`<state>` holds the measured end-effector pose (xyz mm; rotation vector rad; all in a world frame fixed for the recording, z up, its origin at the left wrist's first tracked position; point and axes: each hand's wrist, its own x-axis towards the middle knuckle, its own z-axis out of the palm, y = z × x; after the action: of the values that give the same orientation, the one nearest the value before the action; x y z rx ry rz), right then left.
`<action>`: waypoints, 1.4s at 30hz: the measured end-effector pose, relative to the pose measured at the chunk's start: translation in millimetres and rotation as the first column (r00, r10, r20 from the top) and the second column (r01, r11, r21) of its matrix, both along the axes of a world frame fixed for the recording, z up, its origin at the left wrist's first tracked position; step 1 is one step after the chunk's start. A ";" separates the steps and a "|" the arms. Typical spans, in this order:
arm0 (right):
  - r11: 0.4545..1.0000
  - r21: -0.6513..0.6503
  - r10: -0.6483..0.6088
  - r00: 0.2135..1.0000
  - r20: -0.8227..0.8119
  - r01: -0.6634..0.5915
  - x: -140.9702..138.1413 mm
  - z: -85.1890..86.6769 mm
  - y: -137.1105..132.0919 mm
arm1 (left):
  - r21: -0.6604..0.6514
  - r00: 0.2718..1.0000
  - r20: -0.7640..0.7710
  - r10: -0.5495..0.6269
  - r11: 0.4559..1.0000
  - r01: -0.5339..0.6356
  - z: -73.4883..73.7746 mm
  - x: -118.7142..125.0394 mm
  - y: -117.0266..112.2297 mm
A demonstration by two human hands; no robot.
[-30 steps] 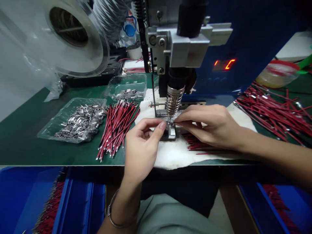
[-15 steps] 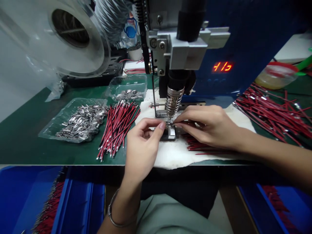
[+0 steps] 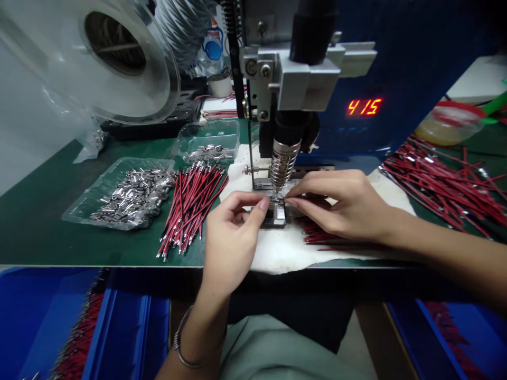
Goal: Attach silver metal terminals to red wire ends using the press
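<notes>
My left hand [image 3: 233,232] is closed, thumb and forefinger pinching at the left side of a small metal fixture [image 3: 279,214] under the machine's spring-wrapped head [image 3: 284,158]. From the right, my right hand [image 3: 336,203] pinches at the same spot with thumb and fingers together. What each hand holds is too small and too covered by fingers to make out. Beneath the right hand lie red-and-black wires [image 3: 317,232] on a white cloth [image 3: 273,258]. Left of my left hand, a bundle of red-and-black wires [image 3: 190,206] with metal ends rests on the green table.
Clear plastic trays hold small metal parts, a nearer tray [image 3: 75,214] and a farther tray [image 3: 184,137]. More wires [image 3: 447,184] lie in a pile at right. Blue bins [image 3: 130,327] stand below the table edge. A blue machine body [image 3: 396,58] with a red digit display [image 3: 364,107] rises behind.
Both hands keep nearly the same pose at the fixture. The red display, only partly lit before, now reads 415. The view has shifted very slightly.
</notes>
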<state>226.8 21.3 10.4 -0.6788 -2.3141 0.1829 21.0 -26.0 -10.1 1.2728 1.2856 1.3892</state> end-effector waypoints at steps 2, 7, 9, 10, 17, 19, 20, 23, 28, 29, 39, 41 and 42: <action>1.000 0.004 0.019 1.000 0.004 -0.019 0.3 0.0 0.3 | -0.001 1.000 0.005 0.000 1.000 0.000 0.0 -0.2 -0.3; 0.999 0.009 0.031 0.999 0.023 -0.031 0.0 -0.6 1.2 | -0.013 1.000 0.028 0.011 1.000 -0.010 -0.8 -0.9 -0.2; 0.999 0.022 0.045 0.998 0.043 -0.046 -0.2 -0.8 1.9 | -0.008 1.000 0.029 0.012 1.000 -0.011 -1.1 -0.8 -0.2; 0.998 0.030 0.049 0.997 0.052 -0.051 -0.2 -1.0 2.3 | -0.006 1.000 0.029 0.011 1.000 -0.011 -1.3 -0.7 -0.2; 0.994 0.095 0.040 0.994 0.106 -0.050 3.0 -4.0 5.4 | -0.035 0.999 0.036 0.008 0.999 -0.006 0.4 -0.3 -2.0; 0.993 0.111 0.034 0.992 0.119 -0.047 3.7 -4.7 6.0 | -0.037 1.000 0.025 0.011 0.999 -0.010 1.0 0.0 -2.9; 0.992 0.118 0.028 0.992 0.125 -0.043 3.8 -4.9 6.1 | -0.038 1.000 0.022 0.012 0.999 -0.011 1.0 0.1 -3.3; 0.990 0.135 0.023 0.991 0.135 -0.041 3.6 -4.1 5.9 | -0.038 1.000 0.012 0.011 0.999 -0.011 0.2 0.3 -4.1; 0.989 0.142 0.019 0.990 0.139 -0.039 3.7 -1.8 4.2 | -0.019 0.999 -0.030 0.023 1.000 -0.023 0.1 0.8 -3.7; 0.988 0.148 0.018 0.990 0.140 -0.039 3.9 -1.6 4.1 | -0.015 0.999 -0.036 0.029 0.999 -0.029 0.4 0.8 -3.8; 0.986 0.159 0.027 0.991 0.135 -0.048 3.5 -1.0 4.3 | -0.029 0.998 -0.038 0.052 0.998 -0.053 -0.9 -0.3 -3.2; 0.986 0.162 0.022 0.990 0.141 -0.045 3.5 -0.5 4.2 | -0.027 0.997 -0.047 0.056 0.998 -0.057 -0.5 0.1 -2.6; 0.986 0.162 0.021 0.989 0.143 -0.044 3.6 -0.4 4.2 | -0.023 0.997 -0.051 0.059 0.998 -0.060 -0.3 0.2 -2.4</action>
<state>230.4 25.5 10.0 -0.5867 -2.4440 -0.0438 21.2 -28.5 -10.4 1.2689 1.3806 1.3862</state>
